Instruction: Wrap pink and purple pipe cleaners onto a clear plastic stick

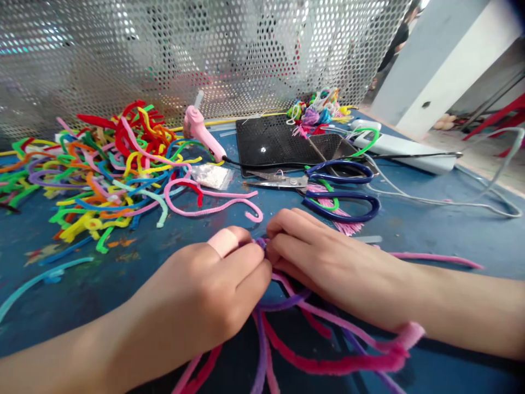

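Both of my hands meet at the middle of the table, fingertips pinched close together. My left hand, with a bandage on one finger, grips a purple pipe cleaner. My right hand pinches the same small twisted spot from the other side. Most of that spot is hidden by the fingers. Beneath the hands spread pink, magenta and purple pipe cleaners, among them a magenta pipe cleaner bent toward the right. Whether they all join at the pinched spot is hidden.
Blue-handled scissors lie just beyond my right hand. A pink glue gun stands near a black tray. A heap of colourful pipe cleaners covers the left, beside a small plastic bag. A perforated metal screen closes the back.
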`<move>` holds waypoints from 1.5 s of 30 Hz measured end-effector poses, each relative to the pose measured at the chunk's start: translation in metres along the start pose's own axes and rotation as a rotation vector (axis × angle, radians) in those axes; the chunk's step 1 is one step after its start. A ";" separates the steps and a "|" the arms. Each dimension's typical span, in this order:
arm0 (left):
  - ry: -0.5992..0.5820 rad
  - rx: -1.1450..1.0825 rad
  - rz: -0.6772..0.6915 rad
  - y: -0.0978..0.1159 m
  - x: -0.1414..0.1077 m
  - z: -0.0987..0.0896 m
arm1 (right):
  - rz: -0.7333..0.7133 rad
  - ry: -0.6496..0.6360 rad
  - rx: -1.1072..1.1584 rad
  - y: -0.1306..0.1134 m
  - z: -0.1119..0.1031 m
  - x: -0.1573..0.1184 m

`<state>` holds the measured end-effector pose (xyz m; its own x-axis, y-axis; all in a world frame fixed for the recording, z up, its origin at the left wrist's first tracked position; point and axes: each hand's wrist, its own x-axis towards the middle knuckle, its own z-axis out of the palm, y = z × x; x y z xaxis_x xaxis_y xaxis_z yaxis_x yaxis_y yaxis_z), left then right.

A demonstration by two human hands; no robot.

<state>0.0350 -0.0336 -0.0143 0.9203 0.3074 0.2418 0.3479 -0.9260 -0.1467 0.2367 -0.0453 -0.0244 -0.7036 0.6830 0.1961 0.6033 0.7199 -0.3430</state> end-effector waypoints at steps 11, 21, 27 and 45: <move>0.159 -0.010 -0.083 0.002 -0.006 0.008 | 0.001 -0.004 0.026 0.004 0.002 0.000; 0.185 0.015 -0.062 0.001 -0.007 0.012 | 0.006 -0.067 0.097 0.005 -0.005 0.003; 0.152 -0.306 -0.286 -0.002 -0.007 0.015 | 0.071 0.010 0.215 0.001 -0.003 0.005; 0.221 -0.419 -0.362 0.005 -0.007 0.012 | 0.176 0.005 0.383 0.000 -0.007 0.010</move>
<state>0.0325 -0.0381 -0.0283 0.6815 0.6088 0.4061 0.4911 -0.7919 0.3630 0.2326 -0.0375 -0.0159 -0.5994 0.7931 0.1083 0.5307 0.4950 -0.6880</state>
